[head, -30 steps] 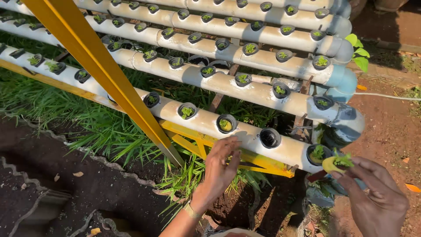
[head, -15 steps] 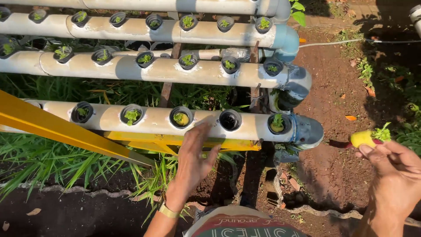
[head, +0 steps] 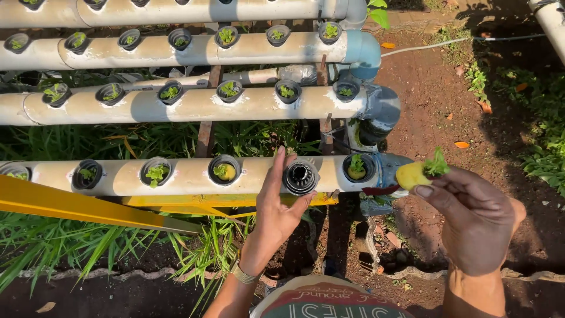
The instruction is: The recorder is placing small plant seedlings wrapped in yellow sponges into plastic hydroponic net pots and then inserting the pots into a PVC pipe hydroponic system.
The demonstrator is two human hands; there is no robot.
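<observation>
Right now the right hand (head: 477,221) pinches a yellow sponge plug (head: 411,175) with a small green seedling (head: 436,162) on top, thumb and fingertips closed on it, held in the air just right of the near pipe's blue-grey end cap (head: 391,165). Left hand (head: 281,203) is on the near white pipe (head: 188,176), fingers and thumb wrapped round an empty black net cup (head: 301,175) sitting in its hole; cup looks tilted towards the camera, ribbed wall visible. Wrist carries a light band (head: 244,274). Next hole to the right has a cup with a seedling in a yellow plug (head: 357,166); holes to the left hold planted cups (head: 224,171) too. Two more white pipes run further back, the middle pipe (head: 194,106) and the far pipe (head: 194,50), both with rows of planted cups. A yellow bar (head: 88,207) crosses near left, over grass (head: 70,241). Bare reddish soil (head: 435,112) on the right.
</observation>
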